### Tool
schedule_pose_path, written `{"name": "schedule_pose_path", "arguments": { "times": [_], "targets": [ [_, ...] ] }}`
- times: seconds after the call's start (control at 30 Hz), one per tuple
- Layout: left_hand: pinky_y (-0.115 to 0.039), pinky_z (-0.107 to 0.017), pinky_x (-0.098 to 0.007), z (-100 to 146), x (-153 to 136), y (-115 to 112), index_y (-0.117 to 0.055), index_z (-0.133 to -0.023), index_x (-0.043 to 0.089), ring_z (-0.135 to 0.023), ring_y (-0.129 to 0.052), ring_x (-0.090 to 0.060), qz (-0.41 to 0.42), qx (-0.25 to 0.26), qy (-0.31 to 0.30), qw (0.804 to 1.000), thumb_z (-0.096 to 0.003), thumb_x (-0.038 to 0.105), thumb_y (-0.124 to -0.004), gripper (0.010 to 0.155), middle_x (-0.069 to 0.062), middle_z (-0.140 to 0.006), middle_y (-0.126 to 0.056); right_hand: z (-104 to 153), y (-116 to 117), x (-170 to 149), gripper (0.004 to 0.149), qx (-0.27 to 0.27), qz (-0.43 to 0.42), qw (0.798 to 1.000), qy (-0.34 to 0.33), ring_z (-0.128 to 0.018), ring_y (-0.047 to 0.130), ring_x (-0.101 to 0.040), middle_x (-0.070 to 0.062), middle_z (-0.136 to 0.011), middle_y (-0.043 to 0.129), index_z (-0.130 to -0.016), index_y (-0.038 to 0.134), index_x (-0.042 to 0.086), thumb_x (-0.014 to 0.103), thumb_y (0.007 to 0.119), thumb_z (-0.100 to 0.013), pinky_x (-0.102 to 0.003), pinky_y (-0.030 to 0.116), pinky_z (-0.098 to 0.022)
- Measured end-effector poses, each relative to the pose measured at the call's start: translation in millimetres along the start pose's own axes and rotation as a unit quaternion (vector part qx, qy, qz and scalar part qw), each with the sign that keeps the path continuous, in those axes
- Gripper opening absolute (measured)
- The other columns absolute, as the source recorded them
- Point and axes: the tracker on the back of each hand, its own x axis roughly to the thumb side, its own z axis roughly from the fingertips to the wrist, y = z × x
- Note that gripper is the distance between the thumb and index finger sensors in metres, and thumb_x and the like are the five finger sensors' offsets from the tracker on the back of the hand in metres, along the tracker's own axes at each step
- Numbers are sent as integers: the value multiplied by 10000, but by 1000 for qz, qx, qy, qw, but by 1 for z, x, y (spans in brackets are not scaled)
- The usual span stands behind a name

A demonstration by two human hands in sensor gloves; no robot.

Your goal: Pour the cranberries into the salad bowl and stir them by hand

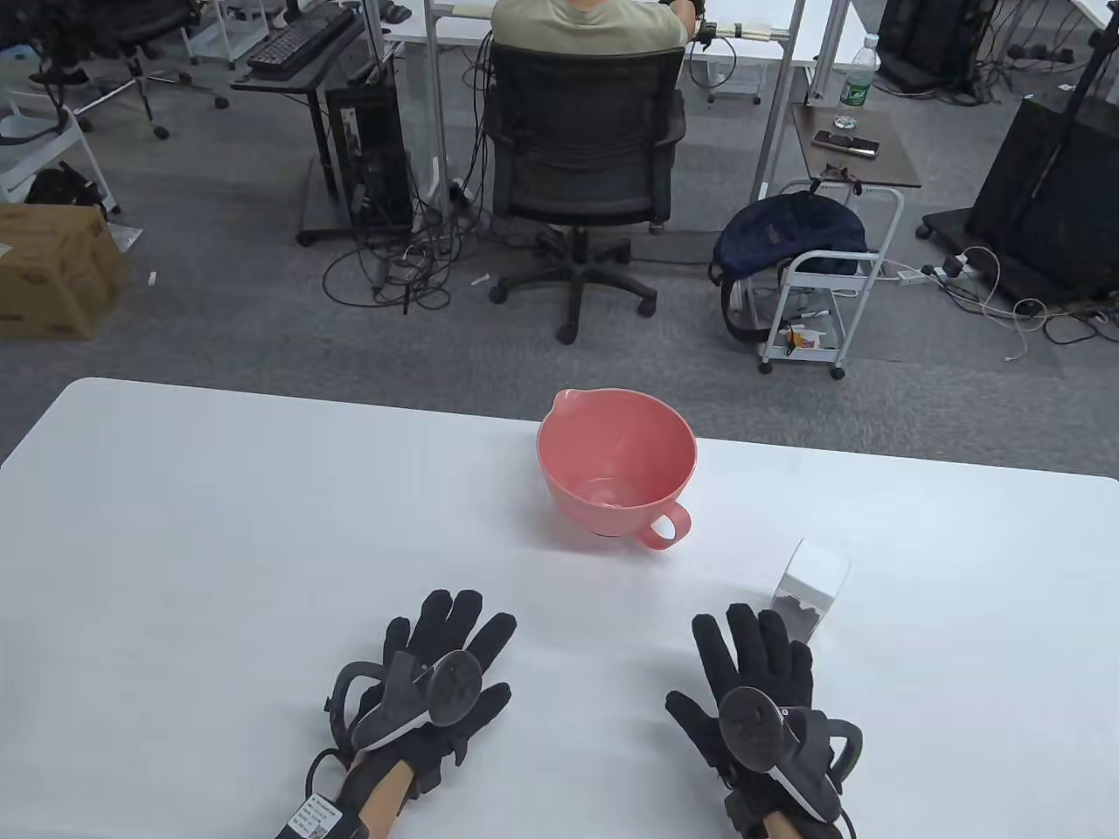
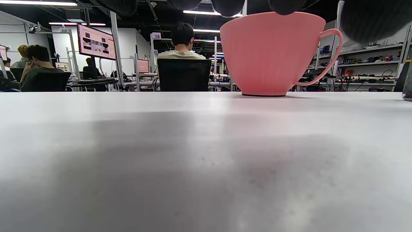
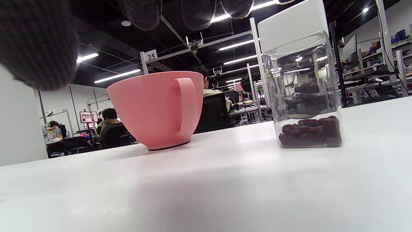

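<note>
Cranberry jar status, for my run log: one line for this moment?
cranberry jar: lidded, upright | pink bowl: empty | left hand: flat | right hand: flat

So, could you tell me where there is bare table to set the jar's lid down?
Bare table left of the bowl, and between the hands below it. The only tight spot is the jar by the right hand.
</note>
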Motion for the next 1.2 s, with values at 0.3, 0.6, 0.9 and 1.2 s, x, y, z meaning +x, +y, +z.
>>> {"name": "schedule_pose_path", "arguments": {
  "times": [0.3, 0.6, 0.9, 1.2],
  "targets": [
    [-443, -816, -623, 1, 0, 0, -343, -1097, 595, -1198, -314, -279, 5, 0, -2, 1000, -458, 799, -695, 757, 114, -1288, -324, 1, -1, -5, 846, -4, -21, 1000, 9, -1098, 485, -286, 22, -1188, 460, -1041, 499, 449, 766, 833, -331, -560, 510, -771],
    [-460, -816, -618, 0, -1, 1, -346, -1096, 597, -1198, -355, -283, 14, 2, 5, 1000, -464, 793, -696, 748, 108, -1288, -330, 0, 2, -23, 782, 4, -58, 997, 47, -993, 720, -300, 17, -1095, 682, -997, 642, 390, 744, 852, -331, -522, 693, -696],
    [-472, -814, -614, 3, -4, 1, -358, -1097, 592, -1195, -377, -286, 20, 5, 10, 1000, -468, 789, -696, 741, 114, -1286, -348, 1, 4, -61, 718, 16, -109, 984, 137, -890, 843, -284, 20, -976, 825, -939, 746, 357, 725, 871, -334, -492, 755, -639],
    [-466, -814, -614, 0, -1, -1, -361, -1097, 593, -1195, -349, -290, 21, 7, 8, 1000, -469, 787, -696, 738, 118, -1287, -340, -3, 2, -104, 747, -11, -149, 954, 260, -844, 879, -292, 12, -921, 851, -932, 743, 312, 723, 894, -327, -480, 781, -609]
  ]
}}
